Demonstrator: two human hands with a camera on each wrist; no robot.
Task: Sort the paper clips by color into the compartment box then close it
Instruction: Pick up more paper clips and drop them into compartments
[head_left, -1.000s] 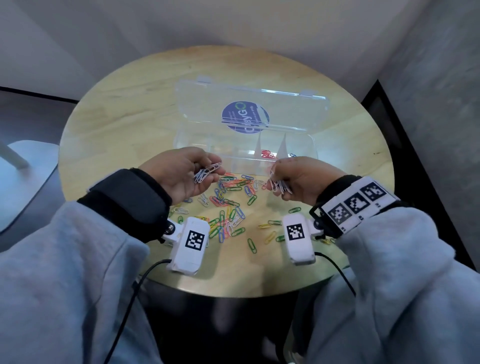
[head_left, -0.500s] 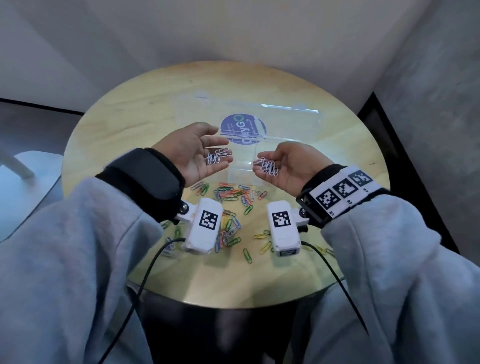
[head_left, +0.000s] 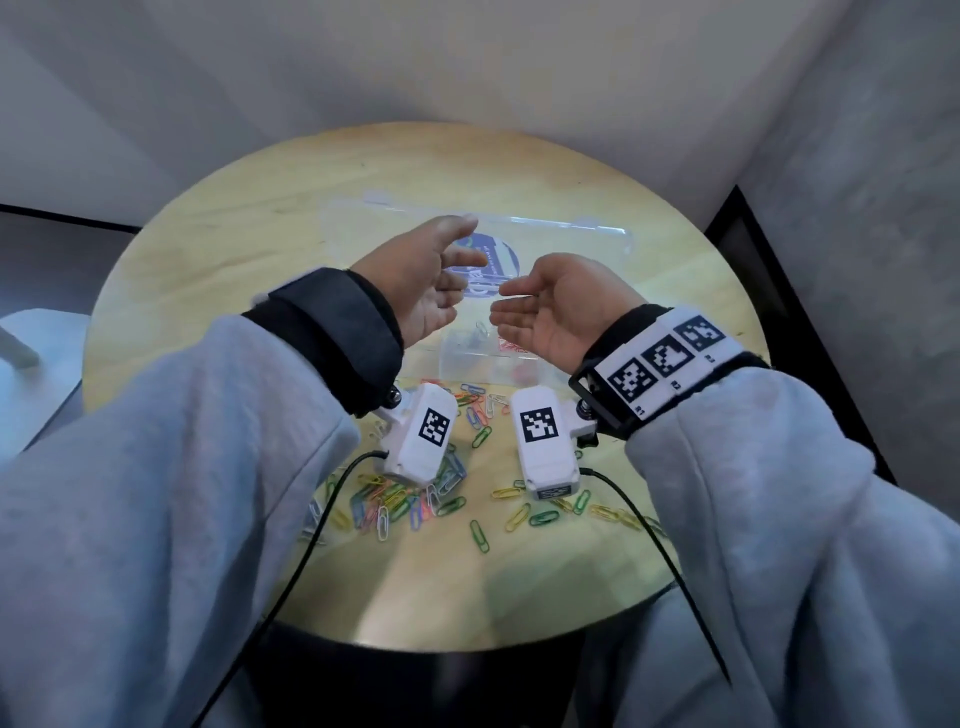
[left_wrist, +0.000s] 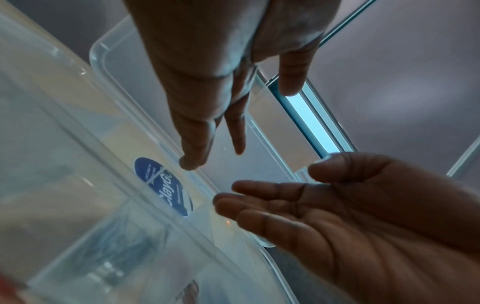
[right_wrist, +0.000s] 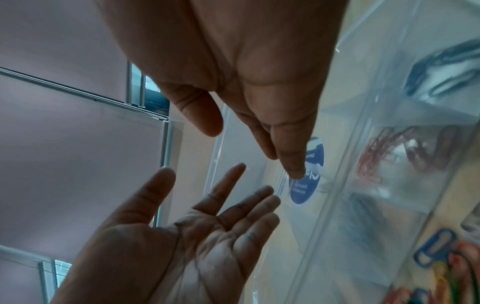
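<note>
Both my hands hover, empty, over the clear compartment box (head_left: 457, 364), palms turned toward each other. My left hand (head_left: 452, 265) has straight fingers, and so does my right hand (head_left: 519, 301). In the left wrist view the left hand (left_wrist: 202, 115) points at the box's lid (left_wrist: 124, 86), with the right hand (left_wrist: 324, 209) beside it. The right wrist view shows the right hand (right_wrist: 265, 92) above the left hand (right_wrist: 197, 230). Silver clips (head_left: 474, 336) and red clips (head_left: 511, 347) lie in separate compartments. Loose coloured clips (head_left: 410, 501) are scattered on the round wooden table (head_left: 218, 249).
The open lid (head_left: 576, 241) with a blue sticker (head_left: 501, 262) lies flat behind the box. Two camera cables (head_left: 311, 535) trail off the table's near edge. A pale seat (head_left: 36, 358) stands at the left, and walls close in behind and to the right.
Both hands carried small bunches of silver clips up from the pile to over the box, then opened. The clips have left the palms and lie in a compartment.
</note>
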